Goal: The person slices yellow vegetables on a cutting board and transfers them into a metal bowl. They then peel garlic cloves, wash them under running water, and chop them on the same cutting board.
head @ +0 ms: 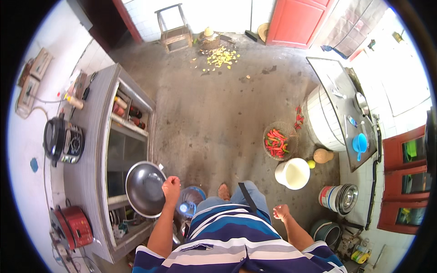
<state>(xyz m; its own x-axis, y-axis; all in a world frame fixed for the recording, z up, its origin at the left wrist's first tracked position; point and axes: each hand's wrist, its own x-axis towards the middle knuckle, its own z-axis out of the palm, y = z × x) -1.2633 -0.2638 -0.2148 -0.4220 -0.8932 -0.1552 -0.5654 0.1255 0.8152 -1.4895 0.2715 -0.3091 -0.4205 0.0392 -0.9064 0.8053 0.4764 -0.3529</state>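
Observation:
My left hand point(171, 186) is loosely closed in front of my left side, overlapping the right rim of a dark wok point(145, 187) in the picture. Nothing shows in its fingers, and I cannot tell whether it touches the rim. The wok lies open side up before a grey cabinet point(92, 153). Just right of this hand stands a large clear plastic water bottle point(191, 199). At my right hip hangs my right hand point(281, 211), its fingers curled with nothing seen in them. A white bucket point(293, 174) is the nearest thing ahead of it.
Beyond the bucket sits a wire basket point(285, 128) of red and green chillies point(276, 141). A squash point(323, 156) lies by the sink counter point(350, 133), which bears a blue dipper point(360, 143). Yellow peelings point(222, 57) litter the floor near a wooden chair point(174, 32).

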